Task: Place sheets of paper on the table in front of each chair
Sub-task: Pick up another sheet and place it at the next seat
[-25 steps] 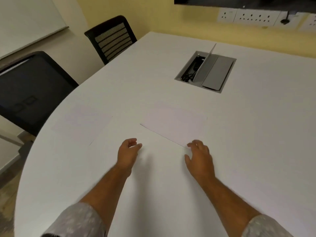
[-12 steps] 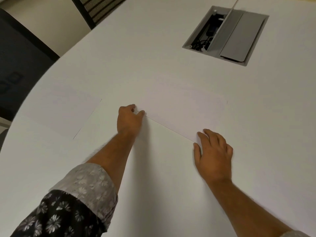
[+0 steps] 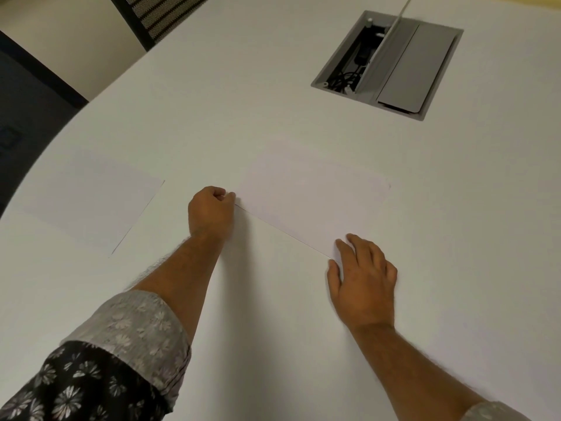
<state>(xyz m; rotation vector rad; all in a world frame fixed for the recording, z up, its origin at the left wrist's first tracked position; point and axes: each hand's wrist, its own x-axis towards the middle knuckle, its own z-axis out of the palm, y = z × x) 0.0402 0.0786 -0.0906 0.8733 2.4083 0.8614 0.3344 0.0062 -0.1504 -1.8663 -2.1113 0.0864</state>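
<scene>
A white sheet of paper [image 3: 312, 202] lies flat on the white table [image 3: 273, 101] in front of me. My left hand [image 3: 209, 212] is curled with thumb and fingers pinching the sheet's near left corner. My right hand [image 3: 362, 279] lies spread, its fingertips pressing on the sheet's near right corner. A second white sheet [image 3: 91, 199] lies flat to the left, near the table's curved edge, in front of a dark chair [image 3: 27, 98].
A grey cable box [image 3: 388, 63] is set into the table at the far right, one flap raised, cables inside. A black slatted chair [image 3: 154, 13] stands at the far left edge. The table's rounded edge runs along the left.
Both hands have reached forward to the sheet's near corners. The left hand went from open to pinching the left corner; the right came to rest on the right corner. The view has tilted down.
</scene>
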